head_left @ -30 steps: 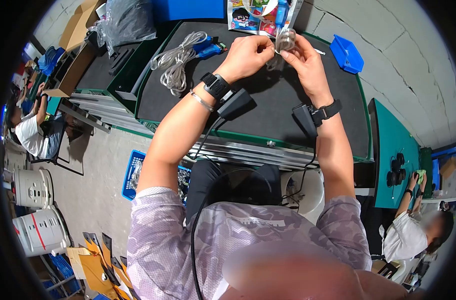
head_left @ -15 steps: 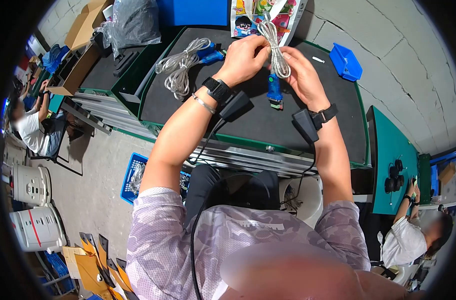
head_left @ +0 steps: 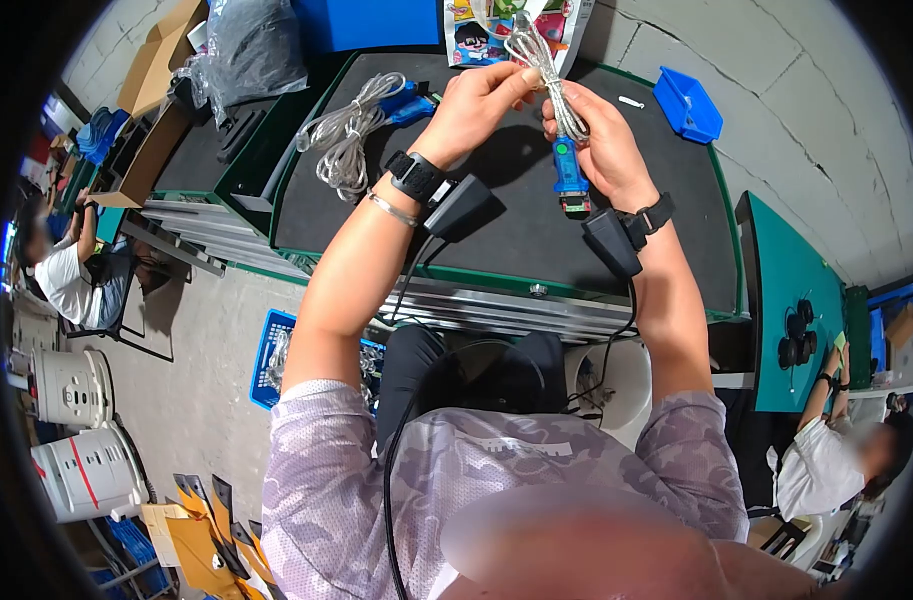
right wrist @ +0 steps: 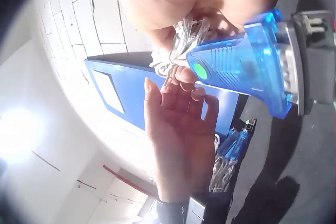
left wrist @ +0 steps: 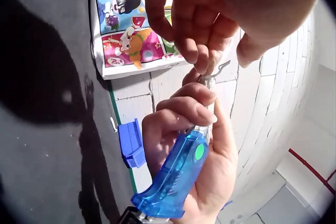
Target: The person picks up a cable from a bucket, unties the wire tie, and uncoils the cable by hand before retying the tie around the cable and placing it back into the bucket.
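Observation:
My right hand [head_left: 604, 135] grips a coiled, clear-grey cable [head_left: 538, 58] bound at its middle, with its translucent blue connector [head_left: 570, 168] pointing toward me. A green dot [left wrist: 199, 152] marks the connector's housing. Beside the bundle's middle is my left hand [head_left: 479, 108], its fingertips touching it. In the left wrist view its thumb stands apart from the fingers, and a thin bent tie end [left wrist: 224, 67] sticks out near them. Two similar coiled cables [head_left: 348, 160] with blue connectors [head_left: 408, 103] lie left of my left hand on the dark bench mat [head_left: 456, 215].
Behind my hands stands a printed cartoon bag [head_left: 471, 40]. A blue tray [head_left: 687, 104] sits at the bench's right edge, near a small white piece [head_left: 631, 102]. To the left are a plastic bag [head_left: 251, 65] and a cardboard box [head_left: 156, 75]; a blue basket [head_left: 267, 385] stands below.
The cable bundle has turned over, so its blue connector swung from the far side to point toward me. My right hand now wraps round it; the left stays at its middle.

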The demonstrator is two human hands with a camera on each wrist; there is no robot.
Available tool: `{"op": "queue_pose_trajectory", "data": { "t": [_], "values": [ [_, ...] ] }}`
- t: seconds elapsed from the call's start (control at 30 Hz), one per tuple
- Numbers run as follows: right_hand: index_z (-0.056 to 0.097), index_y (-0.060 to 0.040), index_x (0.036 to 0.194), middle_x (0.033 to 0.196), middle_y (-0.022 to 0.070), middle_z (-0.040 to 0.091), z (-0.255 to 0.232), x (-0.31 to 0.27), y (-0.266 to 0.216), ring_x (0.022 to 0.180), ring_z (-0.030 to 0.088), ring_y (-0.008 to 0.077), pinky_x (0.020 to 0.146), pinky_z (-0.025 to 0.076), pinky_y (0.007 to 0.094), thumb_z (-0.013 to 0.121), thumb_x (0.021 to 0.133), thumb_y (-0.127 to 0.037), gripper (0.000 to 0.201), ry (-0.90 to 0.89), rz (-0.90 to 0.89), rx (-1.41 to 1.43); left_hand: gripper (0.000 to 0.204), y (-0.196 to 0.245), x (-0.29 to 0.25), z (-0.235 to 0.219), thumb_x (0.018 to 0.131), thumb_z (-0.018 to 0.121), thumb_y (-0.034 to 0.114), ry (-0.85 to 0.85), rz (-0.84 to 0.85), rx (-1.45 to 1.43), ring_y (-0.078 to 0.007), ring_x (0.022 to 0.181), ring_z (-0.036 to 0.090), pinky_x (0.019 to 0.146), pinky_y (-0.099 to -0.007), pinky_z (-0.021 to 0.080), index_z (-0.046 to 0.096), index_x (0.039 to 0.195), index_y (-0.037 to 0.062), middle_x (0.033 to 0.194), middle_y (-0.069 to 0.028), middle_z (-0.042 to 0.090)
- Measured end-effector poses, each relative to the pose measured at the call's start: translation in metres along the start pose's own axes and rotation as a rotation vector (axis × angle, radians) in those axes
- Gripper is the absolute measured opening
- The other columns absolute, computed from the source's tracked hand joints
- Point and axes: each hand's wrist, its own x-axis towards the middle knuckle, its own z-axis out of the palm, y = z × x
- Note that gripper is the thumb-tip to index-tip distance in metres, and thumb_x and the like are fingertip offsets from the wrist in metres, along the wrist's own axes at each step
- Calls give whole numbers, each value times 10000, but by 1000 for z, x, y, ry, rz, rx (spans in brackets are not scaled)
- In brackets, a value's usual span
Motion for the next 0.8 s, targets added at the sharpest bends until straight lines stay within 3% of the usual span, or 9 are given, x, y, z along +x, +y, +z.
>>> {"op": "queue_pose_trajectory", "data": {
  "t": [0.2,0.57,0.63,0.8],
  "values": [
    [555,-1,1137,867,47,628,3,-3,-1,744,601,98,661,491,226,484,999,-231,278,30,-19,-53,276,7,0,-6,934,611,241,11,70,119,-92,798,588,749,-236,475,653,1035,-13,861,-28,653],
    [519,8,1146,854,51,616,3,-1,0,726,587,102,657,476,225,552,968,-228,298,73,-93,-166,252,16,-4,-6,906,647,243,27,139,223,-103,783,622,715,-255,496,678,998,11,839,-39,682],
    [518,15,1142,853,55,617,3,-1,0,721,585,103,652,474,225,559,965,-232,307,92,-100,-204,235,18,-5,-5,893,660,233,100,301,346,-136,786,643,709,-265,503,682,986,18,865,-61,695],
    [514,29,1129,847,64,619,3,-1,3,709,582,105,637,468,227,564,961,-235,317,102,-107,-279,220,14,-3,-6,866,682,222,110,330,447,-212,760,662,673,-302,506,684,968,27,848,-98,689]
  ]
}}
